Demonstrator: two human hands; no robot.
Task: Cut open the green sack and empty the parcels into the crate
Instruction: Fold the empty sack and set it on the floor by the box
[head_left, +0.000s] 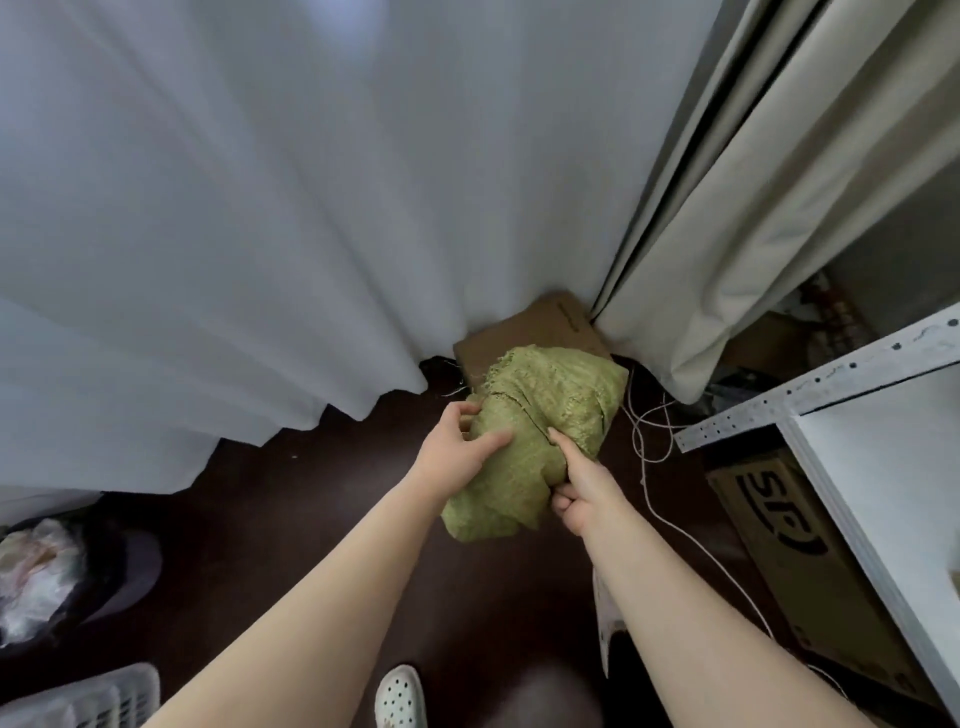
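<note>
I have the green sack (530, 441) held up off the dark floor (322, 519) in front of me, between both hands, with a flat brown cardboard piece (545, 327) behind it at the foot of the white curtain (260, 208); the sack looks limp and crumpled, so I judge it holds little or nothing now, though I cannot see inside it. My left hand (462, 447) is clamped on the sack's left edge, thumb over the front and fingers curled round the side; my right hand (582, 493) pinches the lower right part of the cloth, forefinger stretched up along a dark slit or crease in the weave, the other fingers folded on the fabric. The sack's long axis runs from near-left, low by my right wrist, up and away to the far right, where the frayed end points toward the curtain; both hands sit on the near half, the left slightly farther along it. The white slatted crate (98, 696) lies well apart, down at my near left, so I judge any tipping must swing the sack leftward and back toward me; the left hand is the nearer to it. I see no knife or scissors in either hand.
</note>
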